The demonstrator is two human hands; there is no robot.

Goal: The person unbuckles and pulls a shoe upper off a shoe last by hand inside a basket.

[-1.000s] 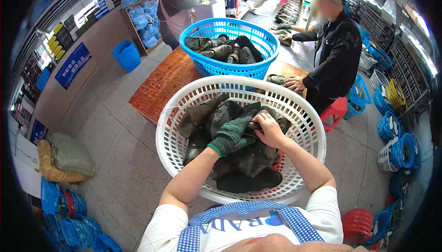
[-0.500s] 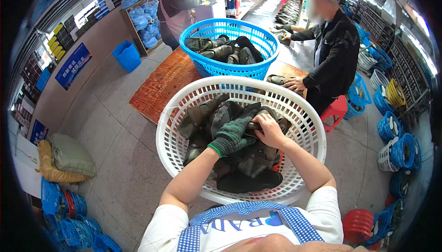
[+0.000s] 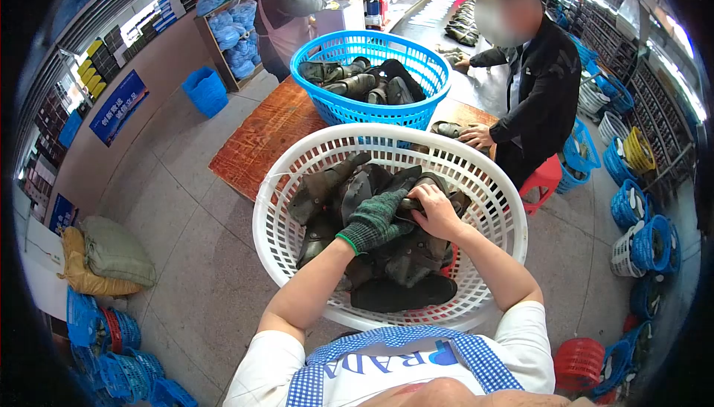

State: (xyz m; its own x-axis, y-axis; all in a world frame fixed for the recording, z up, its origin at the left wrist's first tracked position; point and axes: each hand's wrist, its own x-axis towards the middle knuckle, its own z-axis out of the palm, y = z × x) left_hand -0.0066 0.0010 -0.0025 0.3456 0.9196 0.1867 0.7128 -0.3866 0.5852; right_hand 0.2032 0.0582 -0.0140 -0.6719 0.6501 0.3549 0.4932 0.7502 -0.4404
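Note:
In front of me is a white plastic basket piled with dark leather shoes. My left hand, in a dark green knit glove, is closed round a dark shoe at the middle of the pile. On the right edge of that same shoe, my bare right hand is closed too, with the fingertips over its top. Both hands hide much of the held shoe. Nearest my body in the basket lies a black shoe, its flat underside apparently turned up.
Behind the white basket, a blue basket of similar shoes stands on a worn wooden table. A co-worker at the right handles shoes beside a conveyor. A red stool and stacked baskets stand right; sacks lie left.
My hands and the held shoe stay almost still. At the right, the co-worker's head has dipped slightly and moved left, and the far arm has shifted a little.

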